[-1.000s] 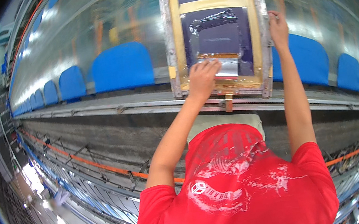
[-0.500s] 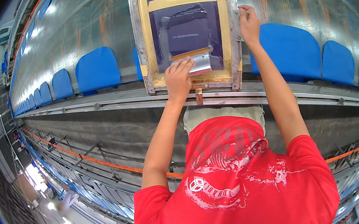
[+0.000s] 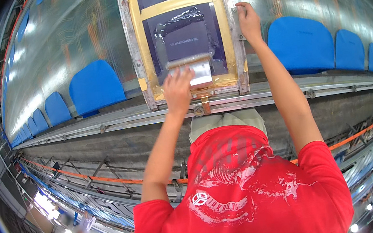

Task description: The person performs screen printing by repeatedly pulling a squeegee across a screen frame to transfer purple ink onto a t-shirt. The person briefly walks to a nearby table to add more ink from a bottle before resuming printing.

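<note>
A screen-printing frame (image 3: 226, 18) with yellow tape borders and a dark purple mesh (image 3: 174, 55) lies in front of me. Glossy dark ink (image 3: 179, 20) forms a band across the mesh, with more along its sides. My left hand (image 3: 178, 92) closes over the left part of a squeegee (image 3: 199, 72) with a wooden edge and silvery blade, tilted at the mesh's near end. Motion smears those fingertips. At the frame's right side, my right hand (image 3: 250, 21) has its bent fingers closed against the metal edge; the thumb is partly hidden.
Blue rounded pads (image 3: 96, 87) line the long glossy table (image 3: 88, 35), with more blue pads (image 3: 301, 44) on the right. A metal rail (image 3: 282, 97) runs along the near edge, carrying a copper-coloured bracket (image 3: 205, 104). An orange strip (image 3: 110, 178) crosses behind me.
The view has shifted and tilted slightly, so the frame appears further left. My left hand stays with the squeegee at the near end; my right hand stays beside the frame's edge.
</note>
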### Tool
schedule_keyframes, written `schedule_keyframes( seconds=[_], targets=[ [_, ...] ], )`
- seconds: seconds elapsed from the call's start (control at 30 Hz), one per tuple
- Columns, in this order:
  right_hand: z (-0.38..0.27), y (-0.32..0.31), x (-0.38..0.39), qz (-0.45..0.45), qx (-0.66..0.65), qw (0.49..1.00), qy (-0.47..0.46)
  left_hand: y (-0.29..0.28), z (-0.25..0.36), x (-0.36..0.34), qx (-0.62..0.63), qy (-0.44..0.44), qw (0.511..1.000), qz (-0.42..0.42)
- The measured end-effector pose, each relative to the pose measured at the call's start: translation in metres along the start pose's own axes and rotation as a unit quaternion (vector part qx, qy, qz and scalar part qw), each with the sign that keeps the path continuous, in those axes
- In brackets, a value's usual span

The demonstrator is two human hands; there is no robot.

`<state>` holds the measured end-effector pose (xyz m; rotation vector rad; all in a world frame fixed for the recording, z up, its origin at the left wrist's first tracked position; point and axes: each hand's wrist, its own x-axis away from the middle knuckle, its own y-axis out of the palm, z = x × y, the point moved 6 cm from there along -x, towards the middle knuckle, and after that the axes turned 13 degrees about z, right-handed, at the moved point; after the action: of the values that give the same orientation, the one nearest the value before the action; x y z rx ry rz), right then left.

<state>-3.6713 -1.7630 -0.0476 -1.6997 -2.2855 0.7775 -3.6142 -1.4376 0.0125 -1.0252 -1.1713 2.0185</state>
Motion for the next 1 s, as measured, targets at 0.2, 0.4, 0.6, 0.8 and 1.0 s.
schedule_keyframes(
  seconds=[0.2,0.4,0.6,0.8,1.0],
  targets=[
    [-0.003,0.003,-0.005,-0.052,0.046,0.998,0.011,0.009,-0.060,-0.155,0.094,-0.106,0.989,-0.050],
    [-0.007,0.002,0.002,-0.055,0.024,0.995,0.078,0.029,-0.049,-0.123,0.000,-0.006,0.998,0.067],
    [-0.008,-0.003,-0.002,-0.034,0.024,0.998,0.051,0.010,-0.018,-0.051,0.012,0.024,0.997,0.076],
    [-0.012,-0.001,-0.001,-0.049,0.001,0.997,0.061,0.023,-0.057,-0.154,0.011,-0.036,0.998,0.043],
    [-0.003,-0.002,0.000,-0.003,-0.030,1.000,0.009,0.029,-0.037,-0.126,-0.048,-0.013,0.999,0.021]
  ],
)
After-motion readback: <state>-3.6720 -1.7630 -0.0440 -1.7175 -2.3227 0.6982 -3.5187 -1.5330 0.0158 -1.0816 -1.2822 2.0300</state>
